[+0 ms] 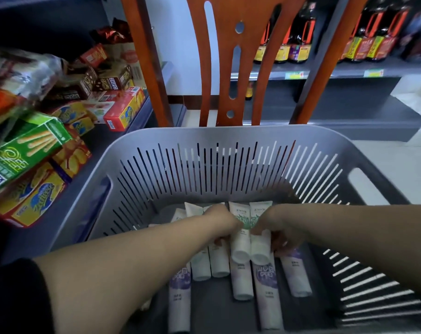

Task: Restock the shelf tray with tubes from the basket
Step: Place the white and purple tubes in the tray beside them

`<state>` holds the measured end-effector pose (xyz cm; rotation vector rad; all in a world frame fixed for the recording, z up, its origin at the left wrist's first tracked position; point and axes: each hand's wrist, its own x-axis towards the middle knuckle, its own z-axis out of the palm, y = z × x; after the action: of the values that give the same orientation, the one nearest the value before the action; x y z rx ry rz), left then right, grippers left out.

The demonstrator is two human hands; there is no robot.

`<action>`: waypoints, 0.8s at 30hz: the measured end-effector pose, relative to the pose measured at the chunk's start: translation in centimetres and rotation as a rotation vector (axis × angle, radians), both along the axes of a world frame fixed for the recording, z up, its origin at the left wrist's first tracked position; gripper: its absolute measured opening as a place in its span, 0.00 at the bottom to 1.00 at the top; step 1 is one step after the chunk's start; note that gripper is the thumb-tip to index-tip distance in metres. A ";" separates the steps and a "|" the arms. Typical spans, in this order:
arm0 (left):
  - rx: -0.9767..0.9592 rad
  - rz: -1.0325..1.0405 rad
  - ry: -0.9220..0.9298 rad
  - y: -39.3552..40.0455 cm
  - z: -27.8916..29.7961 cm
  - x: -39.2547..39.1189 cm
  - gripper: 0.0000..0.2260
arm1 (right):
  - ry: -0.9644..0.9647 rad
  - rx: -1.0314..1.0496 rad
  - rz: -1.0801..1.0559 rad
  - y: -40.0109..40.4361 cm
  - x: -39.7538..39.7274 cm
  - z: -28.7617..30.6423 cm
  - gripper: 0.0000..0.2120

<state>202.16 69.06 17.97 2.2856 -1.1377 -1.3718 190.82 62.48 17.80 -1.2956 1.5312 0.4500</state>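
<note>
Grey basket (pixel 228 141), two hands (pixel 222 220), about nine tubes (pixel 267 292)

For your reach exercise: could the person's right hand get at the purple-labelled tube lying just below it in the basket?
Probably yes. The purple-labelled tube lies uncovered beside the right hand, though its fingers already hold a green-labelled tube.

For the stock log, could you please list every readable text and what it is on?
None reads with certainty.
Tubes in the basket: print blurred.
Green snack box: large stylised characters, unreadable.
Shelf price tags: too small.
Dark bottles: labels blurred.
</note>
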 end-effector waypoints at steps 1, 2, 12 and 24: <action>0.016 0.024 0.033 0.0 0.1 0.2 0.08 | -0.009 0.021 -0.013 0.0 0.0 0.1 0.07; 0.022 0.032 0.059 0.1 0.2 0.4 0.07 | -0.017 0.043 -0.021 0.1 0.1 0.1 0.07; 0.070 0.017 0.178 0.2 0.8 0.5 0.18 | -0.105 -0.004 -0.031 0.7 0.4 0.0 0.09; -0.348 0.081 0.230 8.4 14.6 5.6 0.14 | -0.850 0.249 0.054 3.5 1.1 10.9 0.17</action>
<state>207.73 77.45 32.60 1.8588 -1.0966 -1.2540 191.94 66.00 28.68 -1.1173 0.7038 0.0811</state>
